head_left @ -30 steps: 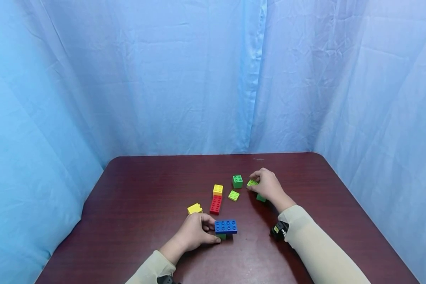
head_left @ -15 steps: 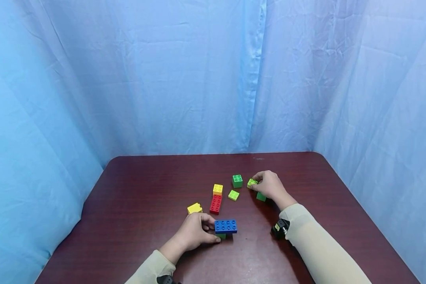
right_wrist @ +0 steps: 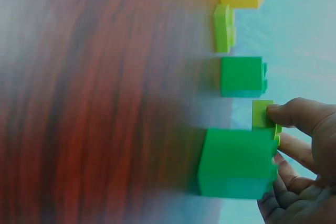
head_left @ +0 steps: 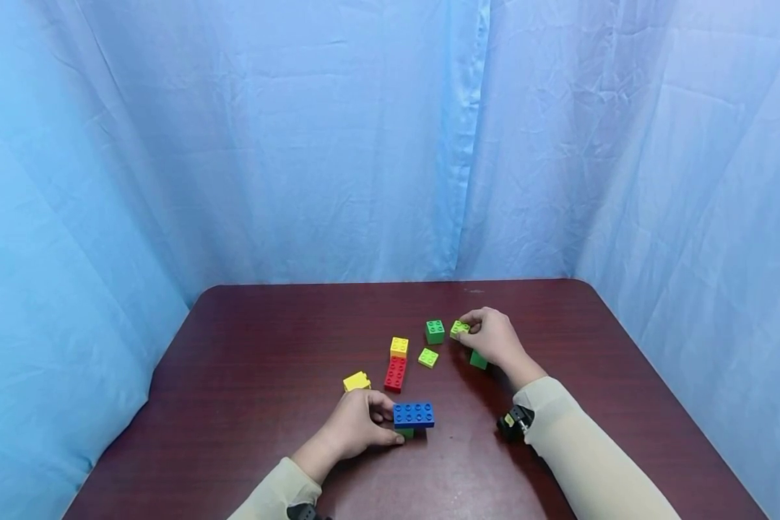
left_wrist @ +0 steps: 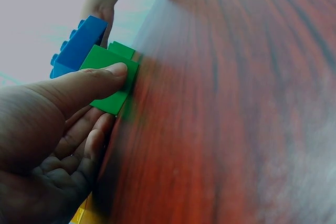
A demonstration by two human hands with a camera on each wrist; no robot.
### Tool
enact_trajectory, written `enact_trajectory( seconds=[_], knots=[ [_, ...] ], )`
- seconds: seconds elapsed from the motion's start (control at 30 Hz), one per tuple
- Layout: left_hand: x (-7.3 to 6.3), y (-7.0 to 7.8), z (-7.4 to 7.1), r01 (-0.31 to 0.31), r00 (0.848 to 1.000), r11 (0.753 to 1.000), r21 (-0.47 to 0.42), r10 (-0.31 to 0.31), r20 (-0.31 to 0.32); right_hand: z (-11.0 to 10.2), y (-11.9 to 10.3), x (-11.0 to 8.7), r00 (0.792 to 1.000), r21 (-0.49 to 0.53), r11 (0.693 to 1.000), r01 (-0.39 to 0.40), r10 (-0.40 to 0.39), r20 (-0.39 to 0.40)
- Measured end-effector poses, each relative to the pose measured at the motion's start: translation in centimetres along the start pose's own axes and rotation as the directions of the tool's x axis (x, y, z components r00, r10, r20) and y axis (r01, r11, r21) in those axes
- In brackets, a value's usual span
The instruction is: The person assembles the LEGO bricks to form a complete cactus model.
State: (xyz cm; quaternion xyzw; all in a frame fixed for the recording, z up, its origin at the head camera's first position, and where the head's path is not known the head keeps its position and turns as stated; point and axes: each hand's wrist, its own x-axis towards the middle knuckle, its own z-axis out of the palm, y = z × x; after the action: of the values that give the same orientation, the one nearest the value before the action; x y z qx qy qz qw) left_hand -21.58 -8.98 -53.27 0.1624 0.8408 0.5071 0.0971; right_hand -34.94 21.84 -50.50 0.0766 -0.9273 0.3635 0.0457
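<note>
From the head, I see 2 hands at work over a dark red table with blue curtains behind. The left hand grips a green brick that carries a blue brick with 8 studs, at the table's near side. A tipped yellow brick lies just beyond that hand. The right hand pinches a lime piece, with a second green brick beside the hand. Between the hands sit a red brick, a yellow brick at its far end, a lime plate and a third green brick.

From the left wrist, the thumb presses the green brick's face, other fingers curled below; the blue brick juts off to the side.

From the right wrist, the thumb and a finger are nearly closed on the lime piece, held above the tabletop, partly hidden behind the second green brick.
</note>
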Motion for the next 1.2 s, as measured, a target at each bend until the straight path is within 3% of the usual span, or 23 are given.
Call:
enact_trajectory(
  seconds=[0.4,0.63,0.93,1.2],
  knots=[
    [0.0,0.0,-0.1,0.001,1.000,1.000,0.004,-0.001,-0.001,0.3,-3.3,-1.8,0.998,0.079,0.995,0.053,-0.054,0.012],
    [0.1,0.1,0.0,-0.008,1.000,1.000,0.004,0.008,-0.001,0.6,-4.0,-2.6,0.995,0.063,0.993,0.098,-0.100,0.026],
    [0.1,0.0,0.0,-0.009,1.000,1.000,0.000,0.009,-0.007,1.2,-5.0,-3.6,0.981,0.123,0.976,0.179,-0.187,0.056],
    [0.1,-0.1,0.1,-0.014,1.000,1.000,-0.003,0.014,-0.010,2.0,-6.0,-4.7,0.968,0.096,0.971,0.220,-0.230,0.104]
  ],
)
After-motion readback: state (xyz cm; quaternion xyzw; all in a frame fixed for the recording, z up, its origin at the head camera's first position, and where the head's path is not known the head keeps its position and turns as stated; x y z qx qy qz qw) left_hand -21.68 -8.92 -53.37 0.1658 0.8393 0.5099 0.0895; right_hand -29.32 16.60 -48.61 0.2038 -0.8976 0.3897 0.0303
